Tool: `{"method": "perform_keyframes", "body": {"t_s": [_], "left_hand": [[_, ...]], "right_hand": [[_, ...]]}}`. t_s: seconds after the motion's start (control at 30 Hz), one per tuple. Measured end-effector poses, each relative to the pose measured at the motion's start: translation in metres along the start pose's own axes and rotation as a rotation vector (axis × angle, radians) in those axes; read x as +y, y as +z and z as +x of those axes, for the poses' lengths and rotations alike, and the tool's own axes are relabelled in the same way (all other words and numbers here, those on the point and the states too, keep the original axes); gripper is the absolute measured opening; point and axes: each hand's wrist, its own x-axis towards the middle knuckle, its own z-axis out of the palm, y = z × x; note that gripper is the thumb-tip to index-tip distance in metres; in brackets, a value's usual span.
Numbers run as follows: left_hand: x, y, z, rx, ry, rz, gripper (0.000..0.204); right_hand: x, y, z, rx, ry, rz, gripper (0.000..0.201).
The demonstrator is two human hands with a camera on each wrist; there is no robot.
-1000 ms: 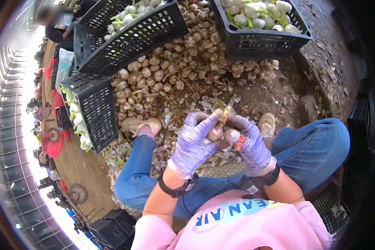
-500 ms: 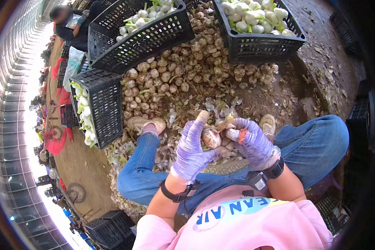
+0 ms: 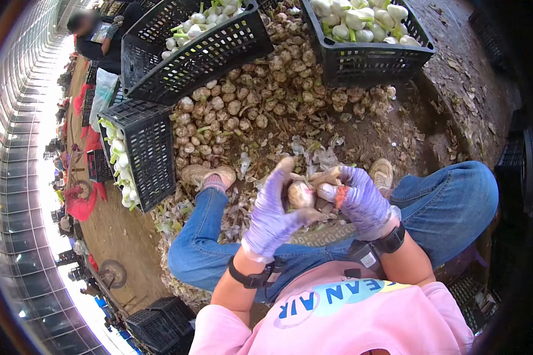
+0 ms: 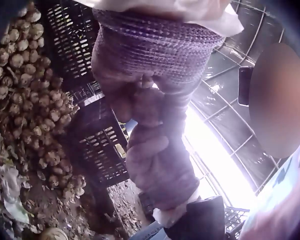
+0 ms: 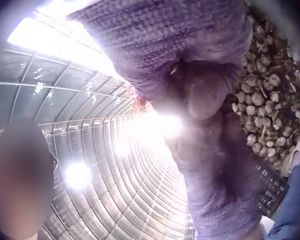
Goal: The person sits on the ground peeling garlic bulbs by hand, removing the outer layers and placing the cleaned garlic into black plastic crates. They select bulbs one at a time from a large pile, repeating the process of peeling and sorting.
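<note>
In the head view a garlic bulb (image 3: 302, 194) with reddish-white skin sits between two hands in purple knit gloves. The left hand (image 3: 269, 214) is spread beside it, thumb and fingers straight and apart. Curled fingers of the right hand (image 3: 361, 200) hold the bulb's side and its dry stalk, with an orange-red band round the thumb. Both wrist views show the gloves close up and dark: the left glove (image 4: 150, 60) at the top of one, the right glove (image 5: 175, 45) at the top of the other. What lies between the palms there is hard to make out.
Unpeeled bulbs (image 3: 234, 106) are heaped on the ground beyond the feet, with loose skins around. Black crates (image 3: 373, 64) of white garlic stand behind and at the left, one crate (image 3: 150, 148) on its side. Another person (image 3: 95, 38) sits at the upper left.
The left hand's fingers and thumb have spread wider around the bulb. The bulb has turned between the hands, and the right hand has closed further over the stalk.
</note>
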Motion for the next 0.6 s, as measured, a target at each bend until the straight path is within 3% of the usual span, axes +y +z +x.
{"method": "perform_keyframes", "body": {"t_s": [0.03,0.27,0.33,0.47,0.6], "left_hand": [[0.004,0.001,0.001,0.020,-0.107,-0.226,0.097],[0.000,0.001,-0.001,0.037,0.019,-0.052,0.096],[0.001,0.003,-0.002,0.010,-0.036,-0.169,0.092],[-0.002,0.001,-0.004,-0.012,-0.073,-0.142,0.087],[-0.005,0.000,-0.003,-0.042,-0.250,-0.393,0.083]], "right_hand": [[0.000,0.000,0.000,0.000,0.000,0.001,0.027],[0.002,0.004,0.000,-0.017,-0.085,-0.005,0.031],[0.002,0.006,0.000,-0.005,-0.079,0.013,0.031],[0.007,0.004,0.000,0.042,-0.046,-0.051,0.028],[0.008,0.002,0.002,0.006,-0.076,0.042,0.023]]}}
